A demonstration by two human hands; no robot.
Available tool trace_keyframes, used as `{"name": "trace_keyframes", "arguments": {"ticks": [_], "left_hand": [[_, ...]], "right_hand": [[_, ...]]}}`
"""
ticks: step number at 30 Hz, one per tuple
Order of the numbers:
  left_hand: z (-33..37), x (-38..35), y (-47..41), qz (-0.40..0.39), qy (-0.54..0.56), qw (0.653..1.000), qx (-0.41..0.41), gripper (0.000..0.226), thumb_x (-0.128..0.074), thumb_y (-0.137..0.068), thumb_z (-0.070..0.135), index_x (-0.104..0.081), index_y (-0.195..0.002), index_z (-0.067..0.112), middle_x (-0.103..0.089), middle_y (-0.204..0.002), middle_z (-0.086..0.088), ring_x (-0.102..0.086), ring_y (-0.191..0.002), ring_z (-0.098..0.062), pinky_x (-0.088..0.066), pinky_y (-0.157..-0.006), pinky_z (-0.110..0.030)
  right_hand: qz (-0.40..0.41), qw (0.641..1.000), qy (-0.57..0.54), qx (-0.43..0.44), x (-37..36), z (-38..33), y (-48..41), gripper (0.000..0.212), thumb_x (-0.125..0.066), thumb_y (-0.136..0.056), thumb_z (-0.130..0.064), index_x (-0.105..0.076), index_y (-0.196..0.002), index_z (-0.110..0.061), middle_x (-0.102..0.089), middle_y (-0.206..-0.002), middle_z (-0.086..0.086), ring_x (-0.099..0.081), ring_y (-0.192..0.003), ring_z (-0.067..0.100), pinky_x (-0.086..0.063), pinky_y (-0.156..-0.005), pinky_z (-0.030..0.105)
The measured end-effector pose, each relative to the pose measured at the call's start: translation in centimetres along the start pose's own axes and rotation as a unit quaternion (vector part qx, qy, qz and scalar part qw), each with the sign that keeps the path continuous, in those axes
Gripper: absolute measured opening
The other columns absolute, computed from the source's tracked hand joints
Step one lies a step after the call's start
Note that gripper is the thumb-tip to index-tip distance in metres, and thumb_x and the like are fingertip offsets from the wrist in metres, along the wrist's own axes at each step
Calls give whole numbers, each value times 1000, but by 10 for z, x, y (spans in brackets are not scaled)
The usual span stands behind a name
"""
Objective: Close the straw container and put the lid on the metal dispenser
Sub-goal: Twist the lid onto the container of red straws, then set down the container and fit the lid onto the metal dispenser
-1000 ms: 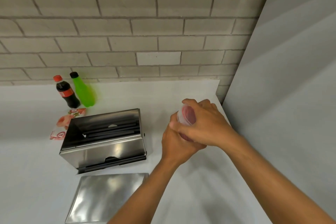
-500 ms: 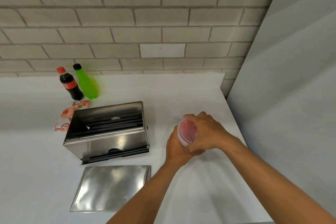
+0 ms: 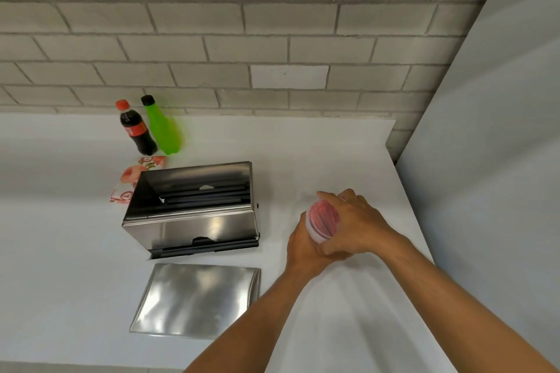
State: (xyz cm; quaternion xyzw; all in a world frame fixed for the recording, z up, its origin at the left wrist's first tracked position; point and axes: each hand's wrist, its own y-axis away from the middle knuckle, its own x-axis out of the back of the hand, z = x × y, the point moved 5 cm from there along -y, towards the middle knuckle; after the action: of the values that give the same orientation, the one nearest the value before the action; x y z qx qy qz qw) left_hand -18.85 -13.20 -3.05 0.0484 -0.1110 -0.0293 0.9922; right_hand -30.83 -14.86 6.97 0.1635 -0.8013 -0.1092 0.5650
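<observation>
- Head view: both hands wrap the straw container [image 3: 322, 222] at the counter's right side — left hand [image 3: 303, 247] steadies its body, right hand [image 3: 356, 225] grips the top, likely to seat the cap.
- The flat metal lid [image 3: 197, 300] lies just before the open metal dispenser [image 3: 194, 209] — ready to lift on.

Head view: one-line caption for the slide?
Both hands, left hand and right hand, grip the straw container beside the open metal dispenser; its lid lies on the counter.
</observation>
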Motion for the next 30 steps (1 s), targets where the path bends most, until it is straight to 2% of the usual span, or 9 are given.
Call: {"name": "trace_keyframes", "arguments": {"ticks": [4, 6, 9, 11, 14, 18, 23, 26, 30], "left_hand": [[3, 4, 5, -25, -3, 1000, 1, 110, -112, -45, 36, -58, -141, 42, -72, -128, 16, -71, -119, -6, -63, -104, -39], [3, 11, 10, -33, -10, 999, 4, 115, -111, -45, 33, -55, -145, 42, -70, -131, 18, -70, -120, -2, -63, -101, -30], [-3, 26, 21, -31, -33, 999, 27, 127, -110, -52, 27, -43, -159, 37, -61, -147, 13, -62, -134, -9, -59, -109, -32], [-9, 42, 32, -24, -44, 998, 47, 127, -107, -61, 27, -35, -165, 37, -53, -152, 15, -55, -140, -7, -50, -106, -11], [-12, 69, 50, 11, -71, 996, 45, 110, -103, -70, 24, -43, -160, 36, -53, -149, 17, -55, -135, -4, -43, -90, 4], [-6, 101, 74, 68, -114, 991, 32, 81, -96, -81, 20, -57, -151, 28, -58, -148, 14, -60, -126, -4, -45, -90, 2], [-6, 136, 100, 106, -139, 983, 56, 46, -78, -87, -3, -77, -127, 18, -73, -130, 3, -73, -104, -8, -53, -82, -6], [-7, 168, 113, 149, -143, 975, 81, 29, -81, -90, 4, -82, -115, 20, -78, -118, 3, -71, -94, 13, -49, -74, -1], [-13, 226, 123, 167, -204, 958, 117, 22, -83, -91, 22, -81, -111, 30, -76, -114, 11, -67, -92, 7, -46, -75, 0]], "right_hand": [[13, 1000, 21, 6, 3, -5, 4, 136, -79, -47, -73, -9, -161, -51, -30, -161, -3, -36, -145, 26, -44, -107, 39], [36, 999, 28, 27, 6, -15, 8, 133, -75, -49, -76, -9, -162, -50, -24, -167, -3, -30, -150, 27, -37, -115, 42], [73, 992, 9, 100, 11, -37, 16, 115, -70, -62, -76, -20, -161, -49, -23, -170, -8, -24, -154, 23, -31, -121, 41], [93, 983, -7, 156, 11, -55, 24, 96, -67, -73, -71, -30, -159, -49, -27, -168, -13, -25, -153, 18, -31, -123, 40], [110, 972, -5, 210, 5, -77, 34, 79, -68, -82, -62, -41, -155, -45, -35, -163, -15, -32, -148, 13, -31, -118, 32], [92, 955, -20, 282, -10, -104, 43, 69, -71, -87, -49, -48, -152, -39, -46, -152, -15, -41, -139, 10, -40, -109, 25], [34, 952, -40, 302, -39, -127, 50, 52, -67, -91, -43, -57, -142, -39, -55, -135, -17, -54, -125, 8, -46, -102, 24], [-25, 960, 3, 280, -66, -134, 51, 65, -70, -85, -50, -48, -146, -40, -51, -139, -12, -50, -129, 15, -48, -101, 31], [-99, 971, 77, 205, -110, -137, 49, 108, -83, -75, -52, -24, -163, -32, -32, -162, -2, -36, -144, 23, -43, -111, 37]]}}
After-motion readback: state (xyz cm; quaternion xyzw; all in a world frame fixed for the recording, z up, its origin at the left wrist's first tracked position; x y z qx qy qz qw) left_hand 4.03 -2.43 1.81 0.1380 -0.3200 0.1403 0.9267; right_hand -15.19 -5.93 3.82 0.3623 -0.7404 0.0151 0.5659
